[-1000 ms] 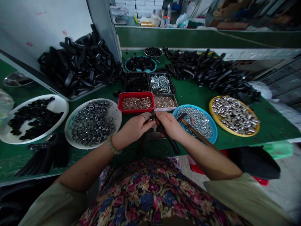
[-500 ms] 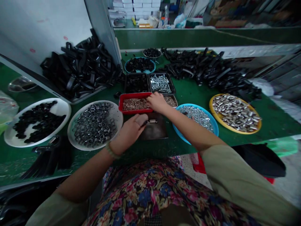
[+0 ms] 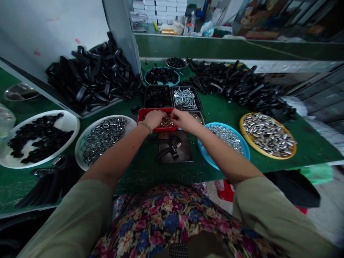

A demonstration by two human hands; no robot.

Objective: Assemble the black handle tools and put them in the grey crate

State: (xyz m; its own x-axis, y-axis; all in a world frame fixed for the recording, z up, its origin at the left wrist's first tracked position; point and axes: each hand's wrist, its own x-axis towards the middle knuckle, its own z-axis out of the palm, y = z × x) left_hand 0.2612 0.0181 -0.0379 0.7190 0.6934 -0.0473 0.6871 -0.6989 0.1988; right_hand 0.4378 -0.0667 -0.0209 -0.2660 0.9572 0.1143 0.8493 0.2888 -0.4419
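Note:
Both hands are at the red tray (image 3: pixel 139 114), which holds small copper-coloured pins (image 3: pixel 166 123). My left hand (image 3: pixel 154 118) reaches over the tray with fingers bent down among the pins. My right hand (image 3: pixel 184 120) is at the tray's right end, fingertips pinched together and close to the left ones. Whatever either hand holds is too small or hidden. In front of the tray, a black handle-like part with a coil spring (image 3: pixel 173 149) lies on a flat metal plate (image 3: pixel 185 154), touched by neither hand.
Around me stand a pale tray of metal rings (image 3: pixel 80 152), a blue tray of small shiny parts (image 3: pixel 245 152) and a yellow tray of metal cylinders (image 3: pixel 291 154). Behind the red tray is a black tray of screws (image 3: pixel 200 102). Black handles (image 3: pixel 99 75) are heaped back left.
My left hand has let go of the black sprung part, which now lies on the metal plate, and moved up into the red tray. My right hand remains at the tray.

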